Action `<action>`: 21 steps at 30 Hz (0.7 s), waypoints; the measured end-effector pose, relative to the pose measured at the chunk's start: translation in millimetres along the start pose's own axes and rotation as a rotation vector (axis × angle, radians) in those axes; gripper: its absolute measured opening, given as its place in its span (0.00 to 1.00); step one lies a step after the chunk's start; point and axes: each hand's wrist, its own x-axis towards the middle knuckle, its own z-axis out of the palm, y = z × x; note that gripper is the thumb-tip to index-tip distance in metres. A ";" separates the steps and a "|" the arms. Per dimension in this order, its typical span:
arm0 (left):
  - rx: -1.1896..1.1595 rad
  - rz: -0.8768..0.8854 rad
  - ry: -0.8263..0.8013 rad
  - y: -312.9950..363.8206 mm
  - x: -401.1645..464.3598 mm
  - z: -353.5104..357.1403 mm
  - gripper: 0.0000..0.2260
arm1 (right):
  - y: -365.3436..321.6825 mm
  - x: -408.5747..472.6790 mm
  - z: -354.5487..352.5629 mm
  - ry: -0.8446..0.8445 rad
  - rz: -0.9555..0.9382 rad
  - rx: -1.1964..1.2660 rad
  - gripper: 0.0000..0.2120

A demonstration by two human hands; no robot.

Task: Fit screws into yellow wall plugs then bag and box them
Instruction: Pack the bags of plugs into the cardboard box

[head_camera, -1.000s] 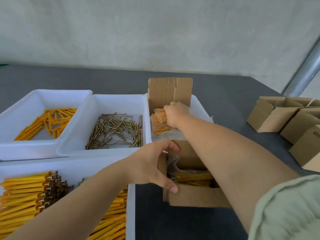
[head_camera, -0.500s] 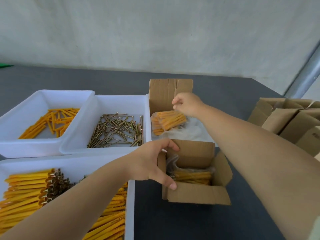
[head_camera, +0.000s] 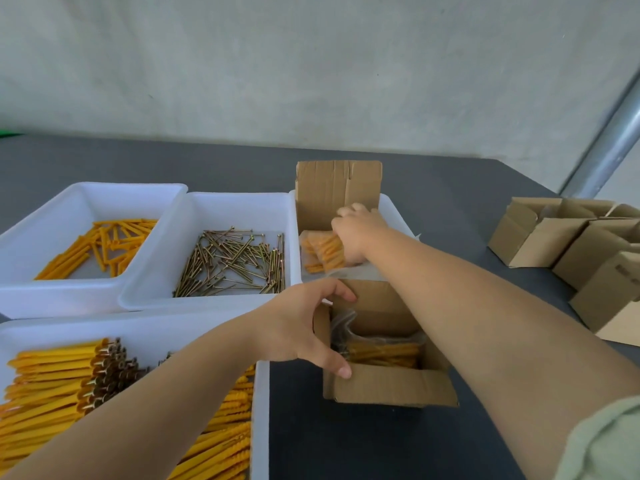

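A pale, rough concrete wall (head_camera: 311,64) is seen behind, and a dark grey tabletop (head_camera: 433,209) is spread beneath everything, with a metal post (head_camera: 609,140) slanting at the far right. Four white plastic tubs are laid out: the near-left tub (head_camera: 138,327) is packed with yellow wall plugs already fitted with screws (head_camera: 52,379); the far-left tub (head_camera: 86,199) is loaded with bare yellow plugs (head_camera: 100,244); the middle tub (head_camera: 239,206) is scattered with brass-coloured screws (head_camera: 232,261); the far-right tub (head_camera: 394,209) is partly hidden by a raised cardboard flap. Spare cardboard boxes (head_camera: 568,244) are stacked at the right edge. An open cardboard box (head_camera: 388,386) is steadied at its left wall by the left hand (head_camera: 304,323), thumb and fingers curled over the rim; a clear bag of plugs (head_camera: 381,351) is seen lying inside it. A bagged bundle of yellow plugs (head_camera: 322,251) is gripped by the right hand (head_camera: 356,233), fingers closed round it, over the far-right tub.
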 end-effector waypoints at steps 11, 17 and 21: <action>0.006 0.004 0.000 -0.9 1.7 0.7 0.37 | -2.8 -1.3 0.8 0.161 -0.081 -0.094 0.06; -0.018 0.001 -0.002 -4.2 2.0 1.1 0.37 | 26.1 -24.6 -27.5 0.255 0.206 0.919 0.10; -0.025 0.009 -0.005 -2.4 1.8 0.9 0.35 | 37.9 -48.0 -47.0 0.261 0.400 1.968 0.15</action>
